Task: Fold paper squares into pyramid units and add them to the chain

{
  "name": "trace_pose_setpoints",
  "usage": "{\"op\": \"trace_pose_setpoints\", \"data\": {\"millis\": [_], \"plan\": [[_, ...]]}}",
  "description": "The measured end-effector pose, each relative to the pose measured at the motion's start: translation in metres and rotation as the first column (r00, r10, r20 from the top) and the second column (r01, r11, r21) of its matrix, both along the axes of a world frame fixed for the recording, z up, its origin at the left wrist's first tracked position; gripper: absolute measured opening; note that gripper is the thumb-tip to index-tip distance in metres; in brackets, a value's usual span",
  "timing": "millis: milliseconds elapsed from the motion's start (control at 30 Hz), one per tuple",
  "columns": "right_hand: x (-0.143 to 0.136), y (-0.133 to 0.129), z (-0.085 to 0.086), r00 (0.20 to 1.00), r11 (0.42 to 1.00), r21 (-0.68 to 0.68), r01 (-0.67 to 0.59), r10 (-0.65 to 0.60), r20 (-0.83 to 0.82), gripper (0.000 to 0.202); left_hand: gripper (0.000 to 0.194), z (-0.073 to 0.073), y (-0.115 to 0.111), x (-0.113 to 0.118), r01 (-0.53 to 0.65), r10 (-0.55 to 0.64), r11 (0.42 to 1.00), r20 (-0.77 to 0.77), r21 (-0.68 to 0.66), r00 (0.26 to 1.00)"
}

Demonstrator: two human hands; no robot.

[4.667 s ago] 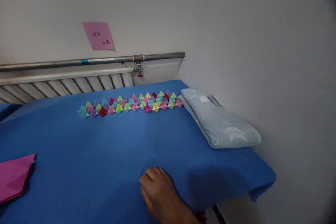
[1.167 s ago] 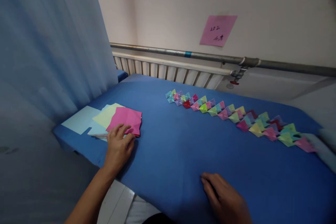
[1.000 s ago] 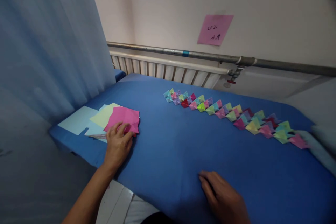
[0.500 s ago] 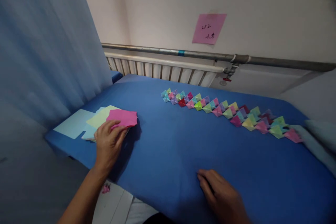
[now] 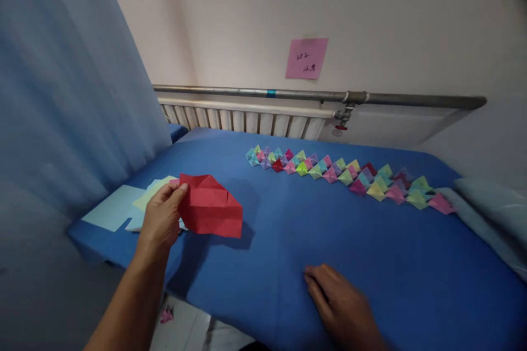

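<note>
A creased red paper sheet (image 5: 212,207) is pinched at its left corner between the thumb and fingers of my left hand (image 5: 161,214), raised above the blue surface. Behind that hand lies a stack of coloured sheets (image 5: 148,196), pale green, light blue and a bit of pink showing. My right hand (image 5: 340,304) rests on the blue surface (image 5: 267,258) near the front, its fingers curled together; whether they hold anything is hidden. Rows of small folded paper pieces (image 5: 315,171) in many colours run across the back right.
A light blue sheet (image 5: 113,208) lies at the left edge beside a blue curtain (image 5: 74,88). Along the wall are a radiator (image 5: 247,120) and a pipe (image 5: 222,90). Greyish-blue fabric (image 5: 494,211) lies at the right. A pink note (image 5: 307,59) hangs above.
My left hand has lifted the red sheet off the stack, moving it slightly right. The pink sheet is now mostly out of sight. My right hand has stayed put; the view has shifted slightly.
</note>
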State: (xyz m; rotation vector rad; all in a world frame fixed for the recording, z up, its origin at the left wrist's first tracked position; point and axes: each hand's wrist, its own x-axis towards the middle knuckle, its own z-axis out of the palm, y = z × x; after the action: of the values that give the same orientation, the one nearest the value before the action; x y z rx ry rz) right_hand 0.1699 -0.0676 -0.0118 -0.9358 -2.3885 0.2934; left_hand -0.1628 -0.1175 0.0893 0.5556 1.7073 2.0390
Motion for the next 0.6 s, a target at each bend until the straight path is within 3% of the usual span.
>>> {"op": "trace_pose_setpoints", "data": {"millis": [100,200,267,333,500,567,600], "plan": [[0.0,-0.001,0.002,0.999,0.997,-0.08,-0.002,-0.002,-0.048,0.028,0.032,-0.003,0.003,0.002,0.006,-0.007,1.0,0.071,0.01,0.997],[-0.005,-0.002,0.01,0.985,0.948,-0.319,-0.019,-0.037,-0.169,0.026,0.035,-0.002,0.001,0.017,0.106,-0.114,0.993,0.199,0.053,0.973],[-0.01,-0.002,0.021,0.946,0.83,-0.553,-0.072,-0.118,-0.3,0.025,0.039,-0.004,-0.001,0.033,0.201,-0.208,0.978,0.288,0.054,0.935],[-0.017,-0.001,0.033,0.893,0.617,-0.76,-0.204,-0.202,-0.403,0.033,0.041,-0.008,-0.002,0.052,0.294,-0.286,0.955,0.335,0.031,0.898],[-0.032,0.004,0.053,0.747,0.266,-0.804,-0.532,-0.299,-0.593,0.041,0.042,-0.026,0.0,0.098,0.526,-0.477,0.849,0.355,-0.052,0.804],[-0.034,0.005,0.055,0.73,0.173,-0.801,-0.573,-0.337,-0.595,0.042,0.043,-0.031,0.003,0.11,0.6,-0.54,0.795,0.348,-0.087,0.766],[-0.034,0.005,0.056,0.728,0.16,-0.809,-0.565,-0.365,-0.58,0.038,0.043,-0.033,0.005,0.115,0.627,-0.562,0.773,0.347,-0.103,0.751]]}}
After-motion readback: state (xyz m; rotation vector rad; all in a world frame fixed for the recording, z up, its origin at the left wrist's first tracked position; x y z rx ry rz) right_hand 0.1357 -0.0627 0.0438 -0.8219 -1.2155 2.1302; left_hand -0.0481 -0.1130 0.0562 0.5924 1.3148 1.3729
